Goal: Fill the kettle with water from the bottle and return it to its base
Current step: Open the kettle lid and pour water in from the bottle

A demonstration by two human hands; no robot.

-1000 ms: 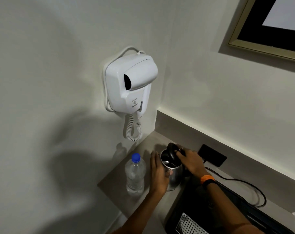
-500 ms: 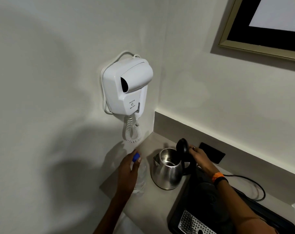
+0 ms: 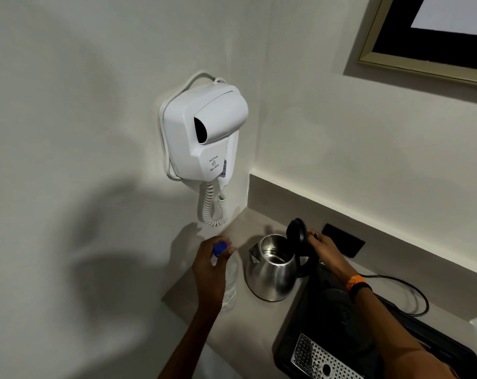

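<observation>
Landmark: the kettle (image 3: 271,272), steel, standing upright on the grey counter (image 3: 248,228) in the wall corner.

Counter: runs under the kettle and off to its right.

Tray (image 3: 308,340): black, immediately right of and nearer than the kettle, with a perforated metal grille at its near end. The round base (image 3: 338,310) sits on the tray, right of the kettle; the kettle is off it, standing on bare counter.

Hair dryer (image 3: 204,132): white, wall-mounted above and left of the kettle, coiled cord hanging down.

Bottle (image 3: 230,280): clear plastic, upright, just left of the kettle and apart from it. Blue cap (image 3: 220,248) on.

Lid (image 3: 297,236): black, hinged upright at the kettle's right rim; kettle mouth open.

Left hand (image 3: 210,266): curled over the bottle's top, fingers closed around the neck and cap, bottle body below the palm, bottom on the counter.

Right hand (image 3: 323,248): right of the kettle, fingers against the back of the raised lid; handle mostly hidden, so whether it is gripped cannot be told. Orange band on that wrist.
</observation>
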